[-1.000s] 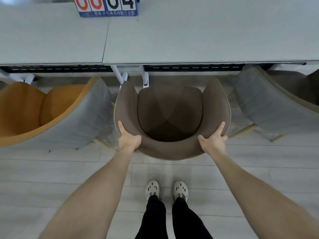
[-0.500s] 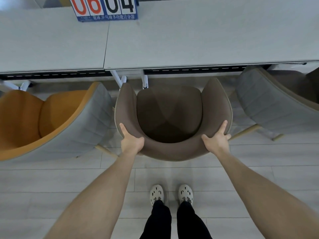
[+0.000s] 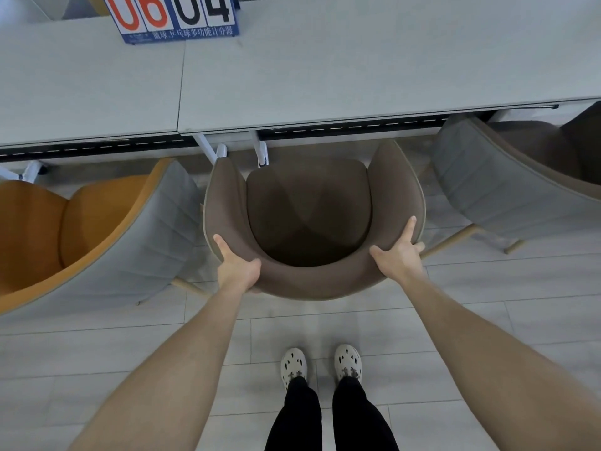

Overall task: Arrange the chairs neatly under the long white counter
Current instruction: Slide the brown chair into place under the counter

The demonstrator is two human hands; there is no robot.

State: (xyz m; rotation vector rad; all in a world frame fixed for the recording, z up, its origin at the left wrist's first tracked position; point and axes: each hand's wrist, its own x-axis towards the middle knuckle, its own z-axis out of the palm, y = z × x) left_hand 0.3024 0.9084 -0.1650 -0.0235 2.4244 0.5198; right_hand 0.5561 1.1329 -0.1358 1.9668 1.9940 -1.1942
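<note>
- The brown chair (image 3: 309, 222) sits at frame centre, its arm tips just short of the white counter (image 3: 357, 70) edge.
- My left hand (image 3: 239, 270) and right hand (image 3: 398, 255) each grip the padded backrest rim.
- I judge it bulky and stiff-shelled with a soft cover, so the rim corners hold best.

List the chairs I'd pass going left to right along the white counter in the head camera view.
From the left: orange chair with a grey outer back → brown chair, gripped at its backrest by the left hand and right hand → grey-backed chair with a brown seat, cut off by the frame edge.
</note>
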